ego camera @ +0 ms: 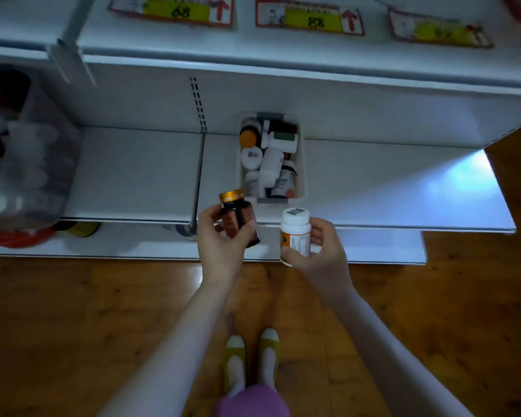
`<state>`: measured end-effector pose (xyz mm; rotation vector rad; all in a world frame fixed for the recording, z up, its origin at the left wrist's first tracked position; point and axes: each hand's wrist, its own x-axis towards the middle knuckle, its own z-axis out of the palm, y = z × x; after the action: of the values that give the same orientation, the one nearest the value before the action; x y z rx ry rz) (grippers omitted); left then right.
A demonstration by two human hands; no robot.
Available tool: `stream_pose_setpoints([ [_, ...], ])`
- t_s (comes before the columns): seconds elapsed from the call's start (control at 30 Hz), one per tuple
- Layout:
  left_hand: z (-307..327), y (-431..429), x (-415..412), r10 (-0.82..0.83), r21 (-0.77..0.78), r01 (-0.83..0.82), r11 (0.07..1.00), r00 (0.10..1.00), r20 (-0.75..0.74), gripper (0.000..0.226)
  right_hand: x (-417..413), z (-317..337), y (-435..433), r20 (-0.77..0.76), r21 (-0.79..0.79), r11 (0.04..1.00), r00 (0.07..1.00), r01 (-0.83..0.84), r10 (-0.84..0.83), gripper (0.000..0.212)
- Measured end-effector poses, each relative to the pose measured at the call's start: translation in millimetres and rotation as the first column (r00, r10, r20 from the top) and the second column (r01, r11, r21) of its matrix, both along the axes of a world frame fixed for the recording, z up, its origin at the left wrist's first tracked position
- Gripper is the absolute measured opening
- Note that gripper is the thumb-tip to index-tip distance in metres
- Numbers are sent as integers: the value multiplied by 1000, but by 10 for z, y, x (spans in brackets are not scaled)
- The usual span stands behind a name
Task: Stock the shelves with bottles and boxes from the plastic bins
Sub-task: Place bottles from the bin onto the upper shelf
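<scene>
As seen from the head camera, which looked down along both bare forearms, the left hand (220, 239) was clamped around a dark amber bottle (238, 216) with a gold cap, thumb on one side and fingers curled round the other, and held it tilted just in front of the shelf's front edge. The right hand (322, 251) was likewise closed on a white bottle (295, 234) with a white cap and an orange label, fingers wrapped round its body, and held it nearly upright beside the first; the two bottles were near each other but apart. Directly behind the hands, a pale plastic bin (302, 173) stood on the white shelf (133, 176), reaching back to the rear panel, and was filled with a jumble of bottles lying at various angles, among them a white bottle with a green label (280, 139) and an orange-capped bottle (248, 136). A lower shelf (373, 246) projected beneath the hands. On the shelf above, three price tags (310, 18) with yellow panels and red arrows lay along the front. At far left stood a clear container (21, 164), its contents too blurred to identify. Below lay a wooden floor (73, 311), on which the person's yellow-green shoes (235, 356) stood side by side.
</scene>
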<state>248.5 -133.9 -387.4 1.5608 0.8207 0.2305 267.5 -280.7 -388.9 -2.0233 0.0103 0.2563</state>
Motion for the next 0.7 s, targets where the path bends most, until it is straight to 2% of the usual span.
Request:
stream_pose_setpoints([
  [0.1,302,-14,-293,0,21,0,1000,1000,-3,50,-233,307,-56,-81,62,998,997,5,0,57],
  [0.23,773,-3,-597,7,8,-7,1000,1000,17,50,-400,821,-145,-76,111,993,996,-38,46,66],
  [0.37,1300,16,-756,-43,26,41,999,996,84,51,-411,1433,-180,-82,220,967,985,-129,150,64],
  [0.5,1785,35,-811,-48,-46,56,997,985,168,51,-330,1944,-188,-42,240,950,975,-200,216,59],
  [0.6,2071,46,-831,-51,-48,64,997,974,223,50,-260,2214,-171,-106,407,896,965,-178,239,57],
  [0.7,2277,73,-844,-21,-80,44,996,962,272,48,-219,2380,-124,-207,617,778,929,-120,307,65],
])
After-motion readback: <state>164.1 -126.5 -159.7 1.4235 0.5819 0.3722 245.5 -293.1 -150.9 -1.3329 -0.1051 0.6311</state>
